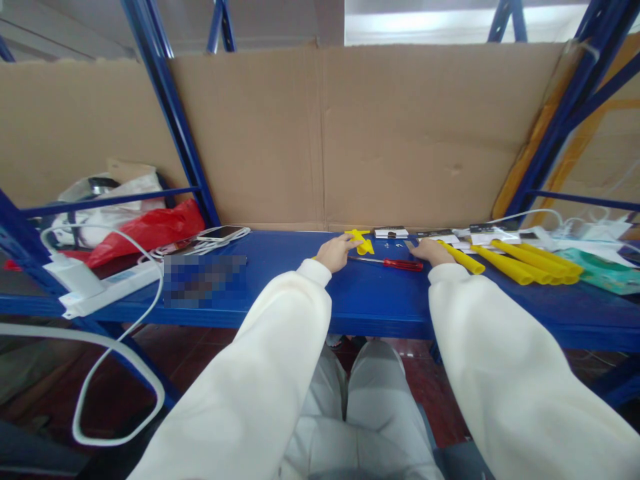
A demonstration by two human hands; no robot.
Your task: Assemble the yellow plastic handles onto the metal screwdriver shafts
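1. On the blue shelf (290, 248), left of the screwdriver (403, 265), the left hand (334, 253) has its fingers against a yellow piece (362, 243); whether they close on it, I cannot tell.
2. The piece looks light, stiff and smooth, perhaps slippery plastic; its thin arms could snap, so the thicker middle seems the better hold.
3. To the right, the right hand (434, 251) reaches low over the shelf, its grip too small to judge.
4. Farther right lie yellow tapered tubes (505, 265); a small box (391, 233) sits on the far side.
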